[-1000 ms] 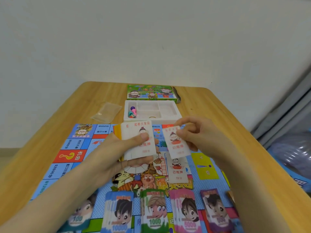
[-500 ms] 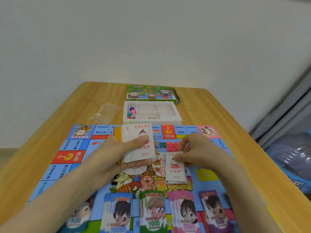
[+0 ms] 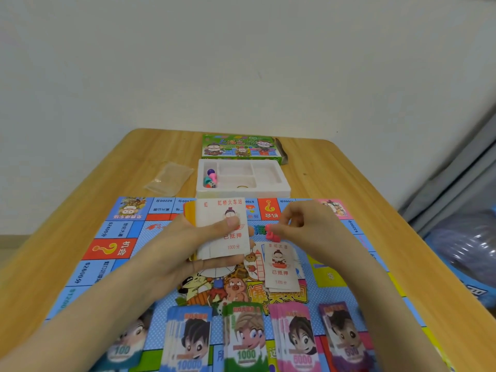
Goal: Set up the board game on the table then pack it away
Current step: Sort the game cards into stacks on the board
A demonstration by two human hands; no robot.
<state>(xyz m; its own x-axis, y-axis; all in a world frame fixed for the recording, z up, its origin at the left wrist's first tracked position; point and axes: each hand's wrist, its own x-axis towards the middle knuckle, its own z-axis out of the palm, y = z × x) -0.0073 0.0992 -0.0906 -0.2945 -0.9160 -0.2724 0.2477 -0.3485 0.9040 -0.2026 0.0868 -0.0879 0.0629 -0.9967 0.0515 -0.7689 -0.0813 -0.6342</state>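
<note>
Wooden desk [image 3: 335,167] is carrying the game board [image 3: 112,232], which is lying flat and unfolded across its near half. The left grip [image 3: 188,245] is closing round a stack of white cards [image 3: 222,229] above the middle of the board, the thumb pressing down on the top card's face and the fingers curling underneath; some yellow cards are showing at the stack's far left edge. The right grip [image 3: 300,224] is hovering just beside the stack's right edge with its fingers curled and thumb and forefinger close together; whether anything is sitting between them I cannot tell.

Just below that hand, a small pile of dealt cards [image 3: 280,269] is lying face up on the board's centre picture. Along the near edge, five stacks of play money are lying in a row: the 100 notes [image 3: 126,345], the 10000 notes [image 3: 189,342], the 1000 notes [image 3: 245,336], the 5000 notes [image 3: 298,339] and the 500 notes [image 3: 346,336].

Touching the board's far edge, a white tray [image 3: 284,183] is sitting with coloured tokens [image 3: 210,178] in its left compartment. Behind it the green game box [image 3: 241,149] is lying flat, and a clear plastic bag [image 3: 170,178] is resting to the tray's left.
</note>
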